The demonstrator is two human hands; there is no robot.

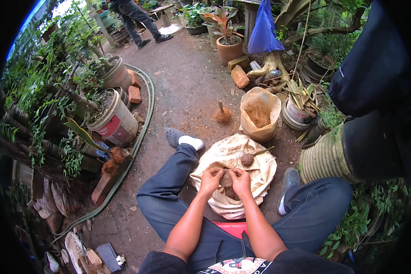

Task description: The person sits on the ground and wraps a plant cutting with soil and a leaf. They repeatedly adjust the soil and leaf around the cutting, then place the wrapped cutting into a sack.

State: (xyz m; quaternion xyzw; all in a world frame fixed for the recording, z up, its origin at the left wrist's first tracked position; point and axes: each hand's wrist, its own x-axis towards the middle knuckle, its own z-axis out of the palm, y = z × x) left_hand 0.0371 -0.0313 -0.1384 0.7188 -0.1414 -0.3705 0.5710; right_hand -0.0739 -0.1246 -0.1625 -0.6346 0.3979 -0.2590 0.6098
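Both hands are close together over the open mouth of a cream woven sack (260,185) set on the ground between my legs. My left hand (211,179) and my right hand (240,182) pinch a brown lump of moist soil (227,178) from either side, fingertips nearly meeting. More dark soil (231,194) shows below in the sack, partly covered by the lump and hands. Just beyond my right hand, a rounded soil ball (247,159) rests on the sack's folded cloth, with a green leaf cutting (264,151) sticking out of it to the right.
Behind the sack stands a bag of brown coconut fibre (258,114). A fibre-wrapped ball with a stem (222,115) sits left of it. Fibre-wrapped cuttings (113,161) lie by a green hose (147,120). A ribbed pot (323,154) flanks my right knee. Another person (137,20) stands farther off.
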